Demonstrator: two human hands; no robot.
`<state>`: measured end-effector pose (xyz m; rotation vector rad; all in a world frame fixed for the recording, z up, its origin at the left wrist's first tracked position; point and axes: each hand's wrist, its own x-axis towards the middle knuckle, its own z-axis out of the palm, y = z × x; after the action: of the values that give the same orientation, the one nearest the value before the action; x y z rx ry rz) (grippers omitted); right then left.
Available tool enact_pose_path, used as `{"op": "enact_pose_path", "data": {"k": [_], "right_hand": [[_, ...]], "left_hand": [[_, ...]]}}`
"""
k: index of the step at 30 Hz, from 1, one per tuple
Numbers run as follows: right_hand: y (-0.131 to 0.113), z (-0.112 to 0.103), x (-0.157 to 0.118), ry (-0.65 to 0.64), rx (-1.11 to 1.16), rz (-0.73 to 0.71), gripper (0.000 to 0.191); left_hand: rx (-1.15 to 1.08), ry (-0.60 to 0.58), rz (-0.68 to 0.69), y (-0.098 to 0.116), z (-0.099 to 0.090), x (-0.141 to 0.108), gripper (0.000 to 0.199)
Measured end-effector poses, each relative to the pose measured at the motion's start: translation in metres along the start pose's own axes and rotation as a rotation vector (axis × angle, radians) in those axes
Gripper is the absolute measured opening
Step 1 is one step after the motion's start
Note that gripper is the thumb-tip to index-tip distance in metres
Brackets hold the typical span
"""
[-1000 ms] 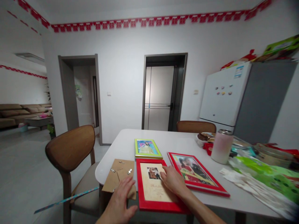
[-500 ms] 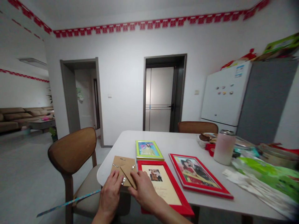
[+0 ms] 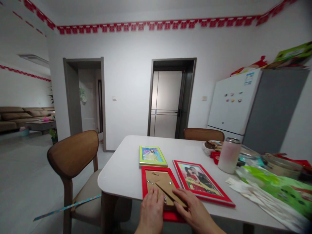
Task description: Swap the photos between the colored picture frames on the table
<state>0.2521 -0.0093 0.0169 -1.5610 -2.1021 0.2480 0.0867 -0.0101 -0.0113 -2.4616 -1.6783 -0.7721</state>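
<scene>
A brown frame backing board (image 3: 158, 187) with small metal clips and a fold-out stand leg lies over the red picture frame (image 3: 144, 185), covering most of its inside. My left hand (image 3: 151, 206) holds the board at its near left side, fingers stretched over its surface. At the near right side, my right hand (image 3: 192, 208) grips the board's edge beside the stand leg. My palms hide the board's near corners. Just beyond lies a lime-green framed picture (image 3: 152, 156). Right of it, a second red frame (image 3: 202, 182) holds a photo of a couple.
A pink-and-white bottle (image 3: 229, 156), a green package (image 3: 280, 188) and white gloves or cloth (image 3: 258, 198) occupy the table's right side. A wooden chair (image 3: 75, 156) stands at the left, with a thin blue patterned strip (image 3: 68, 207) across its seat.
Both hands have moved right with the backing board, from beside the red frame to over it. The print seen inside that frame is now covered. The view has shifted slightly.
</scene>
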Motion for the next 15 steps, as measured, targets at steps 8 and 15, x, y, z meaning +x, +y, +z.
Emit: {"op": "enact_pose_path", "data": {"k": [8,15], "right_hand": [[0.01,0.012,-0.001,0.032,-0.1,-0.044,0.042],[0.009,0.008,0.02,0.001,-0.064,-0.073,0.04]], "left_hand": [[-0.212,-0.272,0.03,-0.006,-0.029,0.001,0.03],[-0.294,-0.267,0.018,-0.026,-0.025,-0.014,0.055]]}}
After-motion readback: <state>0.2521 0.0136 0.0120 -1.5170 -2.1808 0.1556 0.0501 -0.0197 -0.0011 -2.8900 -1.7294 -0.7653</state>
